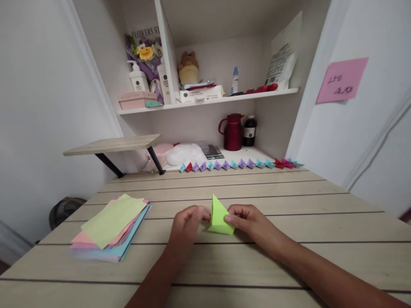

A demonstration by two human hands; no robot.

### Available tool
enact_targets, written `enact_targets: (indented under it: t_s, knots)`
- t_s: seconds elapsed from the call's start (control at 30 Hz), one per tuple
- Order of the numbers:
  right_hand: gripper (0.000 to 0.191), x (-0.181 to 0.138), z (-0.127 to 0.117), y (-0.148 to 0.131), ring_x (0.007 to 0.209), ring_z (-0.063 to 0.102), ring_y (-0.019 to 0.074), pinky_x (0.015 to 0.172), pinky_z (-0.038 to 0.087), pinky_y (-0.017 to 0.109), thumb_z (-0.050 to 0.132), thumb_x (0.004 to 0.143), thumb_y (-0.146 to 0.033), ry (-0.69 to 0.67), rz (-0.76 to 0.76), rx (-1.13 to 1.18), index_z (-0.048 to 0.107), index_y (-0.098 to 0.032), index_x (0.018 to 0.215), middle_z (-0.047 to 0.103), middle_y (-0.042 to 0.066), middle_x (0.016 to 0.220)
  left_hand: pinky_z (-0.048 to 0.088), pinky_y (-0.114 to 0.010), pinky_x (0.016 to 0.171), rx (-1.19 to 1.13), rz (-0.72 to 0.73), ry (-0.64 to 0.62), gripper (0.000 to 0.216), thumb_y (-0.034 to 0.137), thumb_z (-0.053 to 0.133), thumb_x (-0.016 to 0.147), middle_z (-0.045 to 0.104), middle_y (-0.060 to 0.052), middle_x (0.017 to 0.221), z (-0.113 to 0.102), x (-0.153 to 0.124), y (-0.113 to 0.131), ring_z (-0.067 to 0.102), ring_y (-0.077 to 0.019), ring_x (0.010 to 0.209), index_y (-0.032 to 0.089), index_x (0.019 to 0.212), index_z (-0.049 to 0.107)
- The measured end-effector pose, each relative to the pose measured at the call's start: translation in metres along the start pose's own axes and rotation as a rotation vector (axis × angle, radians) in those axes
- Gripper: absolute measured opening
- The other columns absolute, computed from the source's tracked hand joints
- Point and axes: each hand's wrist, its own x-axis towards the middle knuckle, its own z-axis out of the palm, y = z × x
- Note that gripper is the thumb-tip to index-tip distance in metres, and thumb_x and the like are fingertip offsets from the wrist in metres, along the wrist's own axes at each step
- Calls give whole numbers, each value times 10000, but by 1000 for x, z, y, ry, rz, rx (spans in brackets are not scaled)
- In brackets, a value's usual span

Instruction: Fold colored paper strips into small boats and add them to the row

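So the folded green paper (220,220) is up off the middle of the table (308,231), right between the two hands, with one tall point aimed upward. The right hand (247,220) pinches its right side, thumb on the front face and fingers behind. The left hand (188,220) is at the left edge with fingers curled, but it's blurry, so I can't tell if they're actually gripping

Roomwise, a wide run of planks goes from the right hand out to the slanted right edge, and a narrower strip separates the left hand from the paper stack (114,222). That stack sits near the left edge, sheets fanned unevenly, pale yellow-green on top, pinks and blue below. Along the back edge there's a row of little pointy folded papers (242,164) in purple, light blue, red and magenta

Tabletop is pale wood-look boards with dark straight grooves, and the riser (112,144) has a similar top on slanted black legs
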Motion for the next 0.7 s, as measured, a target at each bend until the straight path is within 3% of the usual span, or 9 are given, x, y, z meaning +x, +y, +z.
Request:
enact_targets:
  t_s: [0.1,0.2,0.3,0.43,0.57,0.7]
  knots:
    - [380,0,-1,-1,539,452,98,547,318,234,706,736,-497,-19,144,260,577,-147,660,563,-18,595,471,-311,760,-11,-34,109,388,412,396,945,648,-41,732,-7,2,-2,618,-183,739,156,801,649]
    - [399,2,-1,-1,495,455,93,507,303,227,758,676,-488,63,264,264,579,-138,612,576,-9,554,466,-349,852,164,98,166,248,361,499,907,640,-69,928,-10,2,-6,610,-210,914,177,913,665]
    - [369,4,-2,-1,489,480,92,506,334,226,760,685,-461,104,277,349,594,-139,620,598,-6,560,412,-393,988,304,280,94,240,296,473,920,553,-89,1184,-5,0,-5,524,-230,1147,224,1037,670]
    - [279,4,-3,-2,586,556,115,611,427,249,746,711,-403,121,238,531,654,-145,761,654,7,673,375,-424,1045,399,348,45,307,259,434,937,451,-87,1352,4,-5,-1,431,-243,1279,268,1195,601]
    - [303,5,0,3,528,496,119,546,378,257,688,743,-430,185,213,237,606,-157,643,579,-6,582,335,-449,1062,541,382,1,337,246,421,942,452,-93,1396,3,-6,1,406,-241,1307,254,1253,549]
    - [292,9,-2,12,728,574,184,690,424,312,598,798,-352,240,-35,-333,571,-184,561,641,45,762,249,-486,1101,698,394,-155,319,239,420,936,514,-77,1383,3,-6,-2,414,-232,1313,248,1211,580]
